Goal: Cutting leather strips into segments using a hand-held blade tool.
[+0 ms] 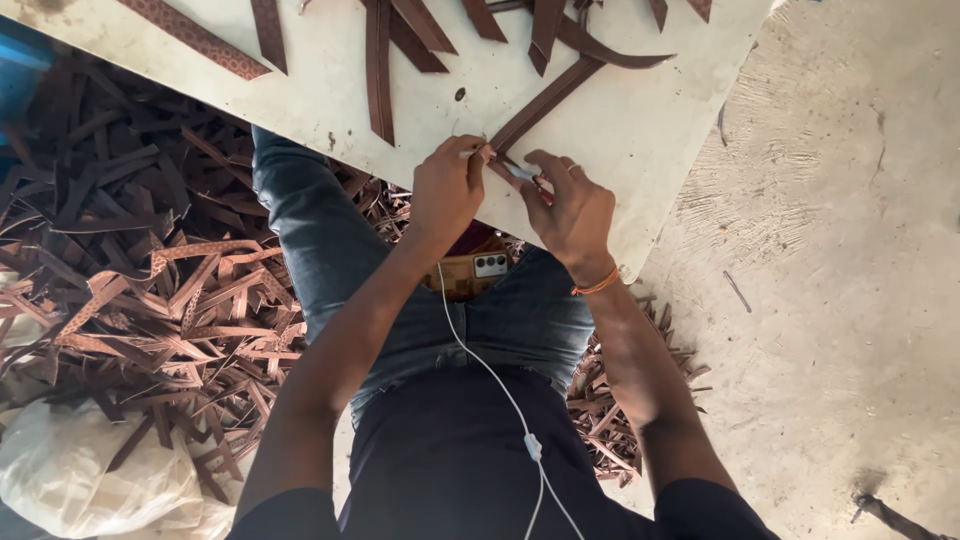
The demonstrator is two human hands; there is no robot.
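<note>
My left hand [447, 188] pinches the near end of a long brown leather strap [545, 102] at the near edge of a pale work board [640, 130]. My right hand [570, 205] sits just to its right, fingers curled around a small metal-bladed tool [522, 172] whose tip touches the strap's end. The strap runs away diagonally up and to the right across the board. An orange band circles my right wrist.
Several more brown straps [378, 70] lie across the board's far part. A heap of leather offcuts [170, 280] covers the floor at left and under my legs. A white sack [80, 470] sits bottom left. A phone [470, 272] rests in my lap. Bare concrete floor [850, 250] lies right.
</note>
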